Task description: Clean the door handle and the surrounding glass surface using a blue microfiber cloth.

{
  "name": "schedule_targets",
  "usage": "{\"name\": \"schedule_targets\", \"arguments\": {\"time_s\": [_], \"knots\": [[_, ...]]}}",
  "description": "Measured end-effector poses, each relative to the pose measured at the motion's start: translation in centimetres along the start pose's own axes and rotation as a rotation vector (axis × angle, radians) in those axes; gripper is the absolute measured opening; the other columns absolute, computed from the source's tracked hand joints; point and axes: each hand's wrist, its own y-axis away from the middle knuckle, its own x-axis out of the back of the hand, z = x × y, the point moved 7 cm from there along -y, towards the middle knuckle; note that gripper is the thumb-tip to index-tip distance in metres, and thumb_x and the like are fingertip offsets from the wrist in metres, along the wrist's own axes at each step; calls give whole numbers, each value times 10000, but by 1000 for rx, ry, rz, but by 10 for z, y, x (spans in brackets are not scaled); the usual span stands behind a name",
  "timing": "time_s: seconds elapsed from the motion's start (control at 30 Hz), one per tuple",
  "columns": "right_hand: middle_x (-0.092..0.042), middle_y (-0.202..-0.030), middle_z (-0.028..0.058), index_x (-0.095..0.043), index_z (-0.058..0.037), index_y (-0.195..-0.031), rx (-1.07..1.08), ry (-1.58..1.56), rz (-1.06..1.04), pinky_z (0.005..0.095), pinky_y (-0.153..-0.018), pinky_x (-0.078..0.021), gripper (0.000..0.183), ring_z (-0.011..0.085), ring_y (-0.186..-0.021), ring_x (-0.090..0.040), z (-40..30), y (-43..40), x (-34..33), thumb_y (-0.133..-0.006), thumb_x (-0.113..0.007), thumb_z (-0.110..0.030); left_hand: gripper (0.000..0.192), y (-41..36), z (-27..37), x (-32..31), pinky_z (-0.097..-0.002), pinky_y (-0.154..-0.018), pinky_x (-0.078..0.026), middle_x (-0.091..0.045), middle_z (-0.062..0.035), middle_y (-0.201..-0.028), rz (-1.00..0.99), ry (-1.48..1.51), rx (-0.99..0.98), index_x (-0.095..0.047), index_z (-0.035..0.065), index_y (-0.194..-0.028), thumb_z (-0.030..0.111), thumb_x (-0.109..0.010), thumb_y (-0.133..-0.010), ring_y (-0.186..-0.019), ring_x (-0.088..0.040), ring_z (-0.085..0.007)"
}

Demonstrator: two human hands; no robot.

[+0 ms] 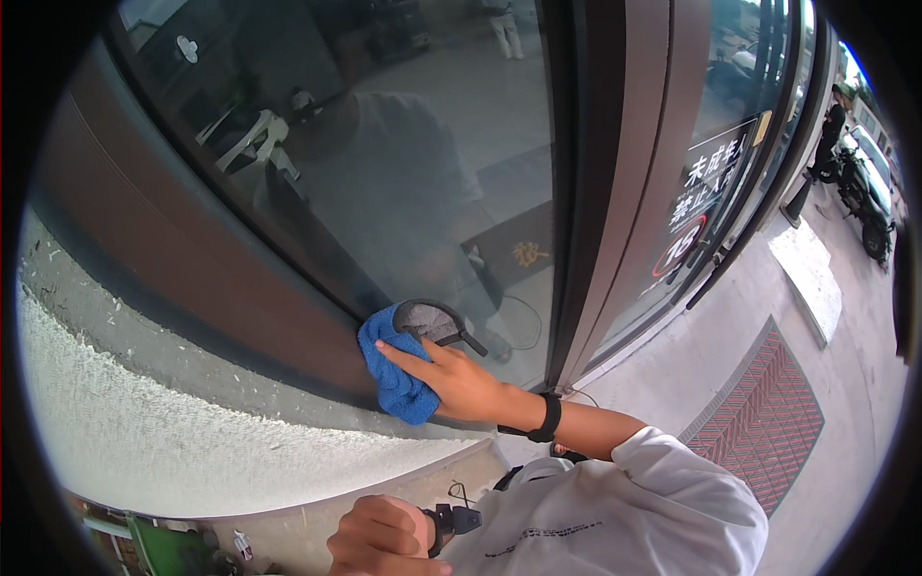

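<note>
With my right hand I press a blue and grey towelling cloth against the lower edge of a dark glass pane and its brown frame. The cloth is bunched under my fingers, and a dark-edged grey fold stands out against the glass. A black band circles that wrist. Near the bottom edge, my left hand is held in front of my body with its fingers curled. Its palm side is hidden, so whether it holds anything is unclear. A strap with a black device sits on the left wrist.
Below the frame runs a grey ledge above a rough white wall. Right of the corner post is glass bearing writing. Farther right are a red-grey floor mat, a dark cone, a motorcycle and a person.
</note>
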Motion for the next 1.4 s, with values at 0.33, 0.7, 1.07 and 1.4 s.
{"name": "schedule_targets", "arguments": {"time_s": [0.33, 0.7, 1.07, 1.4], "knots": [[-518, -1070, 225, -332, -172, -1538, -135, 147, -162, 438, -760, -552, 803, 400, -796, -634, 34, 27, -19, -820, -684, -104, 602, -36, 5, -72, -266, -337, -168, -390, 18, -489, -509, 663, -6, -480, 293, -1455, 65, -488, -898, -368, -294, -69], [-548, -1255, 246, -334, -113, -1534, 38, 21, -80, 425, -831, -562, 812, 412, -905, -663, -13, 3, 2, -835, -741, -175, 487, -37, 12, -90, -310, -347, -160, -390, -28, -502, -592, 610, 296, -310, 134, -489, 147, -552, -911, -365, -322, -153], [-544, -1181, 266, -315, -88, -1536, -106, -40, -73, 432, -805, -560, 874, 411, -862, -666, 28, 54, -33, -788, -759, -171, 466, -32, 20, -103, -331, -356, -193, -422, -31, -511, -578, 664, 338, -360, 119, -506, 318, -617, -839, -378, -351, -166], [-568, -1126, 246, -289, -130, -1553, 59, -4, -74, 444, -786, -555, 867, 405, -825, -659, -37, 7, -25, -804, -727, -139, 271, -17, 28, -115, -304, -436, -311, -527, -96, -732, -499, 680, 229, -368, 384, -968, 304, -621, -913, -508, -454, -181]]}}
